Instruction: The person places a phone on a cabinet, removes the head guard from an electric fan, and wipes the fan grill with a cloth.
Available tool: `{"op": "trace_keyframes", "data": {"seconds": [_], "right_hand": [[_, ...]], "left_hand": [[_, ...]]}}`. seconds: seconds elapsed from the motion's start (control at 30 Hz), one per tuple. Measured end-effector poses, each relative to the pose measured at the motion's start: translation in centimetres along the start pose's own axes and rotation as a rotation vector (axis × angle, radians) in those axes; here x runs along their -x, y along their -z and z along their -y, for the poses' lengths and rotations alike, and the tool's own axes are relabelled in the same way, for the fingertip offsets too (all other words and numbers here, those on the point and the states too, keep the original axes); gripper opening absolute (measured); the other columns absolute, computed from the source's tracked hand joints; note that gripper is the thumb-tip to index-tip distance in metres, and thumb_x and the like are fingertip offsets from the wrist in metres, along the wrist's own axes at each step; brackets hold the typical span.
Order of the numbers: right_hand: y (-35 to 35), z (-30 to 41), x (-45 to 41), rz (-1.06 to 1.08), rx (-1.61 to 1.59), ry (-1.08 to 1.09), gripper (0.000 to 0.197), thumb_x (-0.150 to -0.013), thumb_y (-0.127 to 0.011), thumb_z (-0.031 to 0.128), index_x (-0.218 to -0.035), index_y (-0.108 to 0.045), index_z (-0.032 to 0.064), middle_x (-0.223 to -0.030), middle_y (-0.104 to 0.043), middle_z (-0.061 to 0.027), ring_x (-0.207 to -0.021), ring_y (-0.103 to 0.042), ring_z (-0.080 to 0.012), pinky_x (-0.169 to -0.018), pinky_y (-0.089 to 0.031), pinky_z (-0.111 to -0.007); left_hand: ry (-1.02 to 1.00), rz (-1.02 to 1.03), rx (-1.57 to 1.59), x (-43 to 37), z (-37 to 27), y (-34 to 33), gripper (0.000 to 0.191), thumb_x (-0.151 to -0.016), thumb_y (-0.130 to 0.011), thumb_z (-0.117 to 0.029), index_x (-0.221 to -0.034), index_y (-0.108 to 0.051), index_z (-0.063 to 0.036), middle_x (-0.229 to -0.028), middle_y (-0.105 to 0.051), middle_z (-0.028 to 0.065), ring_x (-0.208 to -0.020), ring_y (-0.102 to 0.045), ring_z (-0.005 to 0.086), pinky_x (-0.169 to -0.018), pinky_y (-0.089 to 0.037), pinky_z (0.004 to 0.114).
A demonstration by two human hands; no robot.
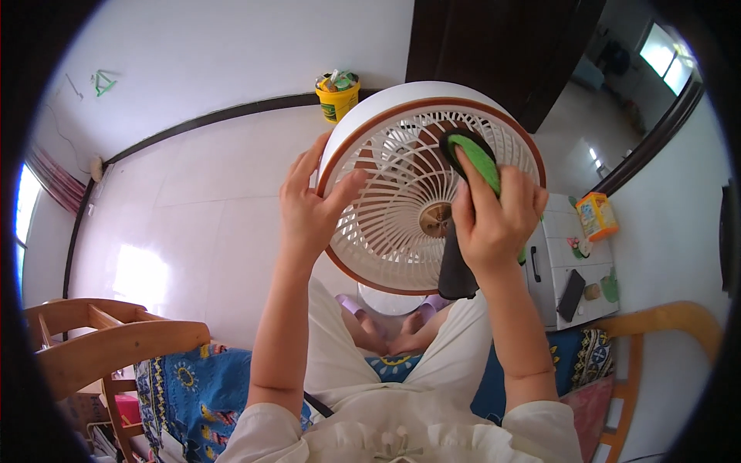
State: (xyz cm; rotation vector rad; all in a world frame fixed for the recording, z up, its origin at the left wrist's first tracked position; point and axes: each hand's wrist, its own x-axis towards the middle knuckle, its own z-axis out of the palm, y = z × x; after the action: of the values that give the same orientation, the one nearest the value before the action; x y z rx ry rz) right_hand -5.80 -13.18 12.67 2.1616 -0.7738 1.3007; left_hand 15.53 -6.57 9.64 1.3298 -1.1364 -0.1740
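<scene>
Before me stands an electric fan (399, 243) with a white round housing, a brown rim and a pale spiral grille. Brown blades show behind its slats. My left hand (315, 199) grips the left edge of the housing, thumb over the front rim. In my right hand (501, 217) is a green and black cloth (474, 159), held against the upper right of the grille. A dark flap of the cloth or another dark piece (457, 263) hangs below that hand; I cannot tell which. The round hub badge (435, 219) is partly covered by my right hand.
A yellow bucket (337, 104) filled with rubbish stands by the wall. At right, a small cabinet (564, 254) carries a dark phone-like object (571, 295) and an orange-yellow package (597, 216). Wooden armrests (127, 341) flank the blue patterned seat cover (220, 388). A dark door (469, 52) stands behind the fan.
</scene>
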Motion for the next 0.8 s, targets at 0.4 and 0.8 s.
{"op": "trace_keyframes", "data": {"seconds": [0.4, 0.8], "right_hand": [[-1.9, 2.4, -2.7, 0.056, -0.062, 0.106, 0.033, -0.081, -0.067, 0.022, -0.113, -0.07, 0.0214, -0.091, -0.052, -0.0007, -0.081, -0.05, -0.018, -0.076, -0.031, -0.035], [-0.9, -1.1, -1.8, -0.113, 0.124, -0.107, 0.031, -0.084, -0.063, 0.023, -0.114, -0.069, 0.0165, -0.089, -0.053, -0.0021, -0.08, -0.051, -0.019, -0.075, -0.03, -0.035]], "left_hand": [[0.018, 0.002, 0.024, 0.2, -0.7, -0.1, 0.063, -0.076, -0.08, -0.032, -0.126, -0.057, -0.0019, -0.109, -0.062, 0.0134, -0.099, -0.061, 0.0214, -0.081, -0.051, 0.033], [0.038, -0.007, 0.034, 0.1, -0.2, -0.1, 0.065, -0.074, -0.08, -0.034, -0.126, -0.058, -0.002, -0.111, -0.063, 0.0148, -0.102, -0.06, 0.0238, -0.086, -0.049, 0.035]]}}
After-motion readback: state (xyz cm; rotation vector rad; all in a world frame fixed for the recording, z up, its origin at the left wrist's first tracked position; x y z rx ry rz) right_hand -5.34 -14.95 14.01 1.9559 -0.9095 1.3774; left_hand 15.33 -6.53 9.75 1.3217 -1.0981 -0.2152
